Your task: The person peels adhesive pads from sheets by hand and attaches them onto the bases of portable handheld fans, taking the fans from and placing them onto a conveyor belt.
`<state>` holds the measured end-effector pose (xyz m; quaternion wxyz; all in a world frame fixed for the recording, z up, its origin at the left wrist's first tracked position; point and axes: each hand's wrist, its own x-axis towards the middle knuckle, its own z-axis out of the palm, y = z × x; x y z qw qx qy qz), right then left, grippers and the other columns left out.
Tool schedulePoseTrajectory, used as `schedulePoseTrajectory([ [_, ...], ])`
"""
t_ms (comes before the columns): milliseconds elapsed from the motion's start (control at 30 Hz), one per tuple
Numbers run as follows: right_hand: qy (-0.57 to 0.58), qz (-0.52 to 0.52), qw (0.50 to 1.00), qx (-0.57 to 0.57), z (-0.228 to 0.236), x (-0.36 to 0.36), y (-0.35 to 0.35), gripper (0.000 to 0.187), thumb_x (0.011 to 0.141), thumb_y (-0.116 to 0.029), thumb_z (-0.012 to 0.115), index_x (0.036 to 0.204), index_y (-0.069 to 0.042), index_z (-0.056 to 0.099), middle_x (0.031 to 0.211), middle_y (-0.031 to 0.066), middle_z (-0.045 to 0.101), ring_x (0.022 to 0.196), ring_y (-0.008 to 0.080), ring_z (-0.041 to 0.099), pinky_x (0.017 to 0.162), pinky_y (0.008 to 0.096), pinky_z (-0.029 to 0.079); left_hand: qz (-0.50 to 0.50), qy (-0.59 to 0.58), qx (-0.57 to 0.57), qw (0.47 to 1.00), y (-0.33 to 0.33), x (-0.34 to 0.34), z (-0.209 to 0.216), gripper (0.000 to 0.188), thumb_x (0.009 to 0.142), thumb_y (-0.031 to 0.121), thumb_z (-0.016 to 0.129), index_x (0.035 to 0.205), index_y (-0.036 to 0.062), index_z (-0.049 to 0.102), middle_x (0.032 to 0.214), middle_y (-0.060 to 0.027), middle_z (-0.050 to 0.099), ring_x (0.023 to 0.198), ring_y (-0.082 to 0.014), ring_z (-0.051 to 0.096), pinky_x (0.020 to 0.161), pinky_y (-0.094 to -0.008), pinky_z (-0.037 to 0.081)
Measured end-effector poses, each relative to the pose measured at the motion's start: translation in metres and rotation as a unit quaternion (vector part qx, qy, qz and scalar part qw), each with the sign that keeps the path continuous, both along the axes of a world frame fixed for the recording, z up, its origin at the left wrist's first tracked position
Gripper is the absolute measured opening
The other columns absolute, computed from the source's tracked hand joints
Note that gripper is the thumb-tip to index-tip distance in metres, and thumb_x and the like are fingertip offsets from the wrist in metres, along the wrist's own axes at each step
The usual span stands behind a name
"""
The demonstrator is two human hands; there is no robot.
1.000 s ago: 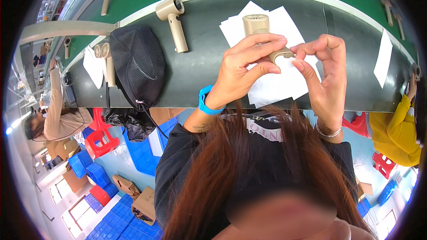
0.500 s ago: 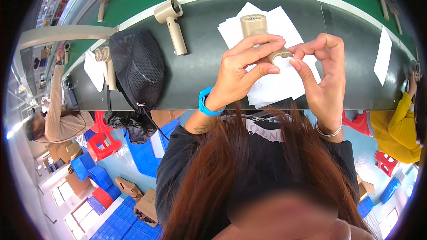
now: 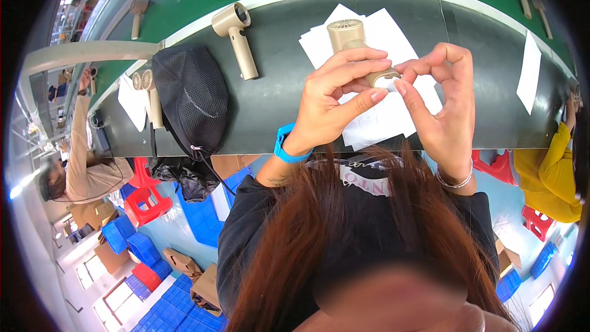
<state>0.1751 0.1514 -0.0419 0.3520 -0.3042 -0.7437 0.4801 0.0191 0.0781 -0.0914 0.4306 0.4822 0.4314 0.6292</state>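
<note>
"Handheld fan [image 3: 346, 34], where?"

"Gripped in the left hand [image 3: 341, 89], its head just beyond, over white papers [image 3: 388, 32]."

"And the right hand [image 3: 447, 95]?"

"Fingertips [image 3: 401, 87] at the handle's end [image 3: 380, 78]; whether pinching anything, I can't tell."

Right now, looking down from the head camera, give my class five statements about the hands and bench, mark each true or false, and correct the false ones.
1. The left hand grips a gold handheld device over white papers. True.
2. The right hand lies flat on the papers. False: its thumb and index fingertip are at the device's near end.
3. A black mesh bag is left of the papers. True.
4. The blue band is on the right wrist. False: it is on the left; the right wears a thin bracelet.
5. Another gold device lies left of the papers. True.
</note>
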Motion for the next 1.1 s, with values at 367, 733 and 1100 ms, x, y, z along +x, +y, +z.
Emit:
schedulePoseTrajectory([
  [367, -0.029, -0.019, 0.999, 0.010, 0.002, 0.002, -0.001, 0.040, 0.079, 0.004, 0.065, 0.107, -0.004, 0.038, 0.077, 0.0052, 0.057, 0.087, 0.0150, 0.059, 0.086, 0.0292, 0.042, 0.019, -0.003, -0.003, 1.000, -0.001, 0.008, 0.003, 0.031, 0.082, -0.006, 0.062, 0.112, -0.0043, 0.061, 0.124, -0.0167, 0.052, 0.109, -0.0229, 0.056, 0.086, -0.0316, 0.053],
  [733, -0.127, -0.026, 0.987, 0.093, 0.005, 0.008, 0.001, 0.035, 0.076, 0.002, 0.064, 0.103, -0.003, 0.043, 0.075, 0.0060, 0.059, 0.083, 0.0155, 0.060, 0.083, 0.0294, 0.043, 0.027, 0.033, 0.003, 0.999, 0.000, 0.014, 0.000, 0.030, 0.080, -0.006, 0.064, 0.110, -0.0036, 0.063, 0.123, -0.0153, 0.054, 0.104, -0.0189, 0.058, 0.080, -0.0269, 0.053],
  [1100, -0.113, -0.012, 0.993, 0.023, -0.020, 0.005, 0.025, 0.048, 0.099, -0.040, 0.039, 0.132, -0.005, 0.041, 0.109, 0.0092, 0.056, 0.093, 0.0168, 0.056, 0.082, 0.0302, 0.043, 0.130, 0.026, 0.086, 0.988, 0.001, 0.008, -0.008, 0.028, 0.070, -0.003, 0.074, 0.094, 0.0016, 0.062, 0.106, -0.0091, 0.057, 0.091, -0.0133, 0.058, 0.073, -0.0269, 0.048],
])
